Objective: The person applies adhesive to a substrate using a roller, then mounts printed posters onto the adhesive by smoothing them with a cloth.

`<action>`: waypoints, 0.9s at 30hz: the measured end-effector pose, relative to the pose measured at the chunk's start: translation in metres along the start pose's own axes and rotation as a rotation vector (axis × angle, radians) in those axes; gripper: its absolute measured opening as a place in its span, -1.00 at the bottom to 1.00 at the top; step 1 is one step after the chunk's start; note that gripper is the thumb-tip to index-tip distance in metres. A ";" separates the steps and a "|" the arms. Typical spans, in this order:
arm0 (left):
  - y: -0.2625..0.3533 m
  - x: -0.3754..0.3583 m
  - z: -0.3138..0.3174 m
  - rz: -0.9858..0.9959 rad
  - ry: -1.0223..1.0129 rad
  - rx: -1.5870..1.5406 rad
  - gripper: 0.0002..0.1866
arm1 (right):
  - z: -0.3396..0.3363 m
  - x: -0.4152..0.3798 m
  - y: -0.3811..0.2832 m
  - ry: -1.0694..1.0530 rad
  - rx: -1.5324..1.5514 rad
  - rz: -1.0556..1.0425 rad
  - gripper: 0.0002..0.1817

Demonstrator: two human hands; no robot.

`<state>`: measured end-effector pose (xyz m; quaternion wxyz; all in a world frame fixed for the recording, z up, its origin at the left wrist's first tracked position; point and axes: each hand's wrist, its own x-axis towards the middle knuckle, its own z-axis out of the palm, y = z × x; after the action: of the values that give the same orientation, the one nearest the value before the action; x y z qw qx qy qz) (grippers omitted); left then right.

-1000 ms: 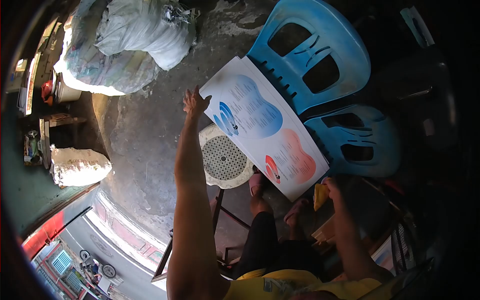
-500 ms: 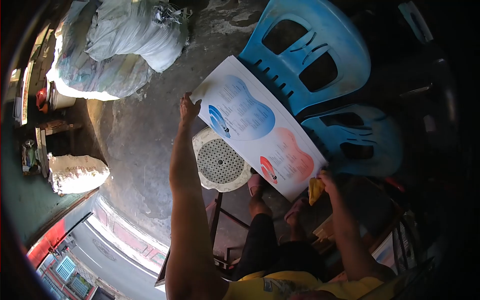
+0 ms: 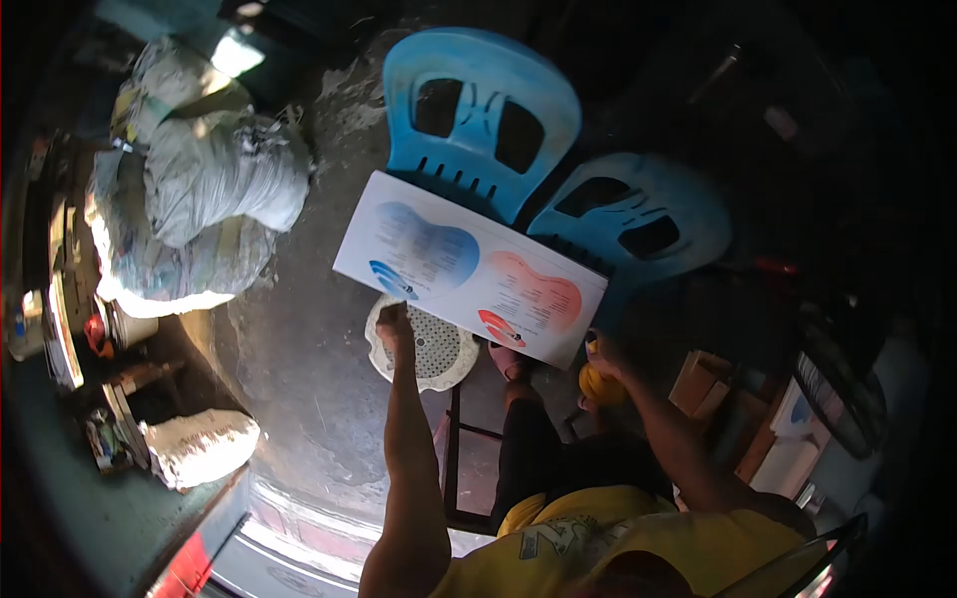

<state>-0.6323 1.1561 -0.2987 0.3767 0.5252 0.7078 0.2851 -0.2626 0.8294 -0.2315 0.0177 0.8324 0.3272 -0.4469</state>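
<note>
A stack of white printed sheets [image 3: 478,269] with a blue and a red guitar-like shape lies across two blue plastic chairs [image 3: 553,95]. Curled fingers of my left hand [image 3: 395,327] are at the near edge of the stack, left of its middle, over a white perforated stool seat [image 3: 434,349]. Whether they pinch the edge cannot be made out. By the stack's near right corner, my right hand [image 3: 606,356] is closed on a yellow cloth [image 3: 601,387], which hangs below the fingers.
Large filled plastic sacks [image 3: 214,184] stand on the floor at left, with a pale printed sack [image 3: 199,447] nearer me. Cardboard boxes [image 3: 701,384] are at right. A dark metal frame [image 3: 452,458] stands by my legs.
My left hand has left the stack's far left corner, moved to its near edge and curled its fingers. My right hand keeps the yellow cloth. The camera view has turned.
</note>
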 end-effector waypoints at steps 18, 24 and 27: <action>0.236 -0.344 0.106 1.039 -1.295 0.862 -0.59 | -0.053 -0.408 0.183 0.698 0.689 0.389 -0.38; 0.276 -0.510 0.234 1.346 -1.733 0.919 -0.61 | 0.035 -0.490 0.272 0.857 1.139 0.651 -0.48; 0.282 -0.602 0.294 1.483 -2.072 0.796 -0.62 | 0.086 -0.517 0.309 1.050 1.459 0.885 -0.49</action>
<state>-0.1390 0.6623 -0.0956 0.3160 0.8295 -0.3197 -0.3316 -0.3524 0.2856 0.0260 -0.4793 0.7785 -0.3996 -0.0672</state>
